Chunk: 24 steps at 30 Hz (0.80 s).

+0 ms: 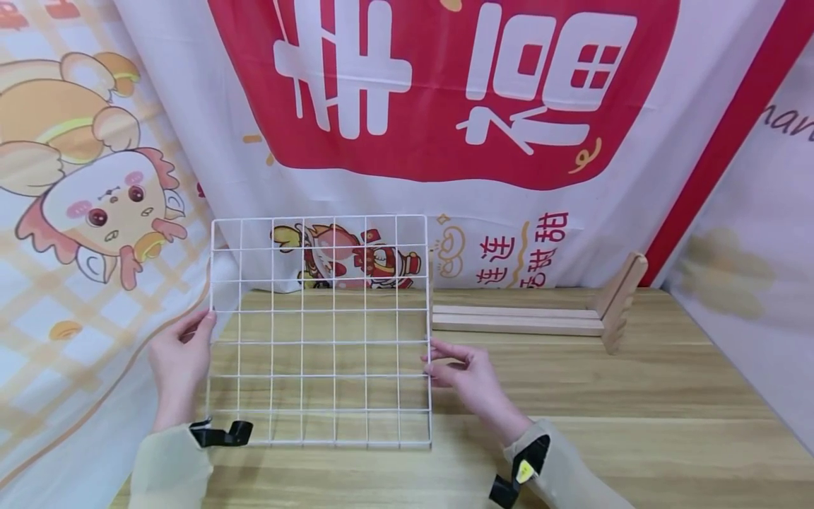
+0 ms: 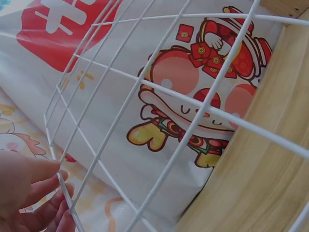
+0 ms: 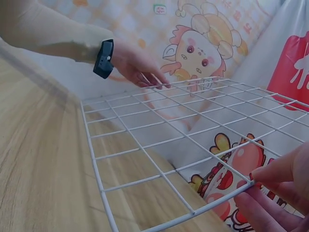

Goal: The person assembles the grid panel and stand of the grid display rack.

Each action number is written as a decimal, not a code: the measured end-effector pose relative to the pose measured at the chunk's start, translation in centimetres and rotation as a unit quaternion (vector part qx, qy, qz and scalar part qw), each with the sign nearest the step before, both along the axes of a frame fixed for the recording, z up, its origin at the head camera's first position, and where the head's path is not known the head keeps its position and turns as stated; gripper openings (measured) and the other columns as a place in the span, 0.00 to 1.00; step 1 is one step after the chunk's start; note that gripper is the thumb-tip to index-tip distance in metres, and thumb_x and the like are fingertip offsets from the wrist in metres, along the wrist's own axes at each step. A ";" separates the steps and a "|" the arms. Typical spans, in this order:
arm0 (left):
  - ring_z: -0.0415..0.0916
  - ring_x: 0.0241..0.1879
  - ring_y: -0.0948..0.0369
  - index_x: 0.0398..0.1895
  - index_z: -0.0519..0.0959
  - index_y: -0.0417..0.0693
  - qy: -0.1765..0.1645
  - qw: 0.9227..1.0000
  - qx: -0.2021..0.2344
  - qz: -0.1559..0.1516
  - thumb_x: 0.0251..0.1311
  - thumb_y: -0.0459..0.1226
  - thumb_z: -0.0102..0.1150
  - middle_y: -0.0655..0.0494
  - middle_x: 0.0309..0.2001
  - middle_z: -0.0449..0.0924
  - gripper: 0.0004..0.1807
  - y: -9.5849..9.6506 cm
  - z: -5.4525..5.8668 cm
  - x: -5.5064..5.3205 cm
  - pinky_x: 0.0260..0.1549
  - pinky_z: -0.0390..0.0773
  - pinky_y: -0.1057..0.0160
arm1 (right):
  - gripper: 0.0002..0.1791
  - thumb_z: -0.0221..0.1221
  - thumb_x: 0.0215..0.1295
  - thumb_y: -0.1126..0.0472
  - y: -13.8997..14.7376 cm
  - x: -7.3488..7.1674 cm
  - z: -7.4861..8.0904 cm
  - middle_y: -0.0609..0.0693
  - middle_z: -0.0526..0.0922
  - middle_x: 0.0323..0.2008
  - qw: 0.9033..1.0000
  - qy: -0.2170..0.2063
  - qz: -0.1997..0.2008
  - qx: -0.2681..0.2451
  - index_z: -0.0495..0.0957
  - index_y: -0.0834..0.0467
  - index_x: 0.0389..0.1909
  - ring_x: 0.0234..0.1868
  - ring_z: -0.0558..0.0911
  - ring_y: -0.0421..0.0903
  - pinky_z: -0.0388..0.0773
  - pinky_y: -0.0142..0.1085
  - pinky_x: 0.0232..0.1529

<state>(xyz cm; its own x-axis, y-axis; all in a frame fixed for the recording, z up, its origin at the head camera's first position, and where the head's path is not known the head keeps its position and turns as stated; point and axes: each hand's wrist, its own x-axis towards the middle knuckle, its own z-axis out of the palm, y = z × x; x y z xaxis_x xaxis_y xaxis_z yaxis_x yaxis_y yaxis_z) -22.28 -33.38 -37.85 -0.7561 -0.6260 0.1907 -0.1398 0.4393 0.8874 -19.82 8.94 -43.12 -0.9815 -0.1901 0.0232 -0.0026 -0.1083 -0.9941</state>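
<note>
- Over the left part of the wood-grain table (image 1: 636, 396), a white wire grid (image 1: 302, 343) is held by its sides.
- The left hand (image 1: 183, 357) pinches its left edge, the right hand (image 1: 469, 375) its right edge.
- Toward the table's far right, a pale wooden frame (image 1: 518, 327) rests on the surface.
- Along the far side hangs a white cloth (image 1: 210, 120) with a large red patch; on the left, a cartoon-printed cloth (image 1: 108, 205).

We've got a tan wood-grain tabletop (image 1: 649, 396). On it, we see a pale wooden stand (image 1: 518, 323), two-slat rail plus wavy-edged end board, near the back edge, board toward the back right corner.
</note>
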 end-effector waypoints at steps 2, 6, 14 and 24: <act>0.73 0.37 0.67 0.53 0.80 0.54 0.008 1.000 0.013 0.004 0.56 0.54 0.60 0.61 0.42 0.80 0.24 0.1 0.3 -0.1 0.29 0.71 0.77 | 0.26 0.65 0.54 0.70 -0.1 0.0 0.3 0.61 0.81 0.44 1.000 0.005 -0.008 0.002 0.75 0.60 0.56 0.40 0.83 0.56 0.81 0.42 0.41; 0.72 0.40 0.64 0.53 0.80 0.58 0.015 1.000 0.024 0.010 0.56 0.56 0.58 0.59 0.44 0.79 0.24 0.3 0.9 -0.2 0.30 0.71 0.76 | 0.26 0.65 0.54 0.71 -0.1 0.1 0.7 0.60 0.82 0.42 1.000 0.016 -0.023 0.003 0.74 0.62 0.56 0.41 0.82 0.59 0.81 0.42 0.40; 0.74 0.34 0.69 0.49 0.82 0.55 0.076 0.997 -0.008 0.027 0.55 0.55 0.60 0.61 0.39 0.81 0.23 1.0 1.9 0.0 0.29 0.70 0.78 | 0.24 0.64 0.53 0.74 0.0 0.1 1.0 0.63 0.81 0.42 0.998 0.048 -0.047 -0.016 0.77 0.60 0.53 0.42 0.81 0.62 0.81 0.41 0.41; 0.77 0.34 0.67 0.50 0.82 0.57 0.093 0.995 0.011 0.021 0.55 0.56 0.60 0.60 0.39 0.80 0.23 1.6 2.7 0.3 0.32 0.74 0.80 | 0.16 0.62 0.57 0.74 0.0 1.3 3.1 0.67 0.80 0.43 0.994 0.077 -0.066 -0.035 0.80 0.63 0.48 0.39 0.83 0.59 0.81 0.45 0.41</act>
<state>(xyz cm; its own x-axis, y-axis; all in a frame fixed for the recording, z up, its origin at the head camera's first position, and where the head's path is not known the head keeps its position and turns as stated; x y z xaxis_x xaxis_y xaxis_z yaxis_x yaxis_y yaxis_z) -21.99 -31.76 -35.10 -0.6822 -0.6618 0.3110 0.0107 0.4163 0.9092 -18.49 8.94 -40.02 -0.9815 -0.0520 0.1843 -0.1735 -0.1658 -0.9708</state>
